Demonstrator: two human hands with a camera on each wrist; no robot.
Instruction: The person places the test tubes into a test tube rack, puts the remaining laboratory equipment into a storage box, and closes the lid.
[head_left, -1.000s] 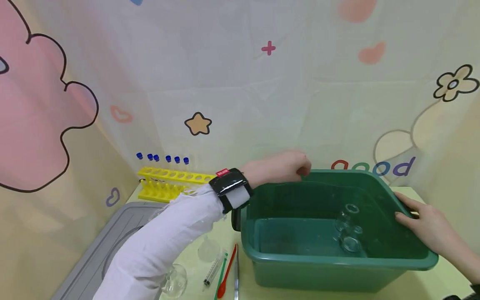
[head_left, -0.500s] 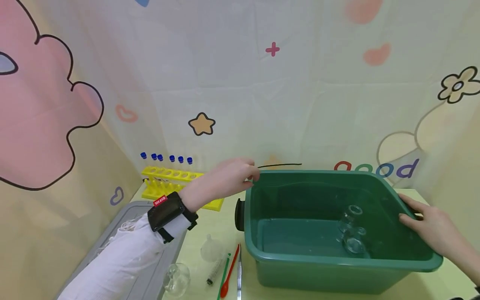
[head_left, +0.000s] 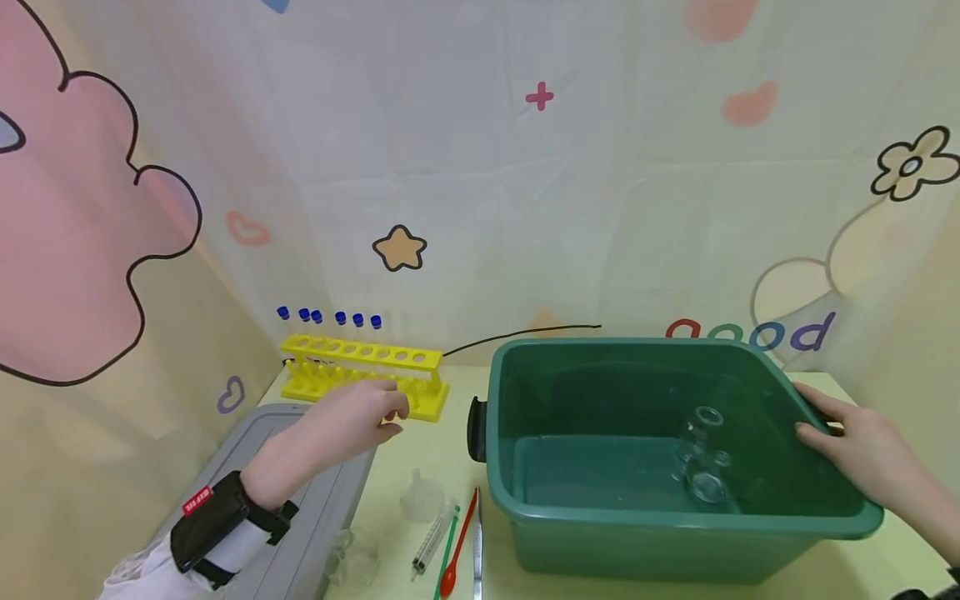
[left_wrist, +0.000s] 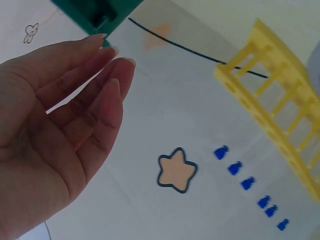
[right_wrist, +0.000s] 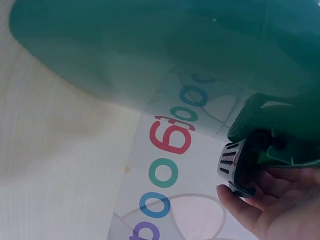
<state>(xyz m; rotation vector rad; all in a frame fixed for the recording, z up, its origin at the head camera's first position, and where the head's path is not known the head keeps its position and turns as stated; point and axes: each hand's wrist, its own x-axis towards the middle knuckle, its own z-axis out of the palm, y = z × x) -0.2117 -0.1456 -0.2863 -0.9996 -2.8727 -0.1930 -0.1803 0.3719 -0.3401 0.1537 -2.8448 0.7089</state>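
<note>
A deep green plastic bin (head_left: 645, 550) holds two clear glass vessels, one of them a small flask-like piece (head_left: 707, 482). At the bin's right rim my right hand (head_left: 862, 446) grips the edge, with its fingers by the black latch (right_wrist: 240, 167). My left hand (head_left: 352, 421) hovers in front of the yellow test tube rack (head_left: 375, 354), fingers loosely bent, holding nothing. The left wrist view also shows that left hand (left_wrist: 75, 115) with its palm bare.
Left of the bin lie a red spoon (head_left: 457, 546), a green stick (head_left: 446, 557), a metal tool (head_left: 477, 546), a syringe (head_left: 431, 543), a clear funnel (head_left: 422, 497) and a round glass vessel (head_left: 354, 558). A grey lid (head_left: 300, 508) lies further left.
My left hand has moved from above the bin's far left rim leftward and down, to the front of the rack. The right hand stays at the bin's rim.
</note>
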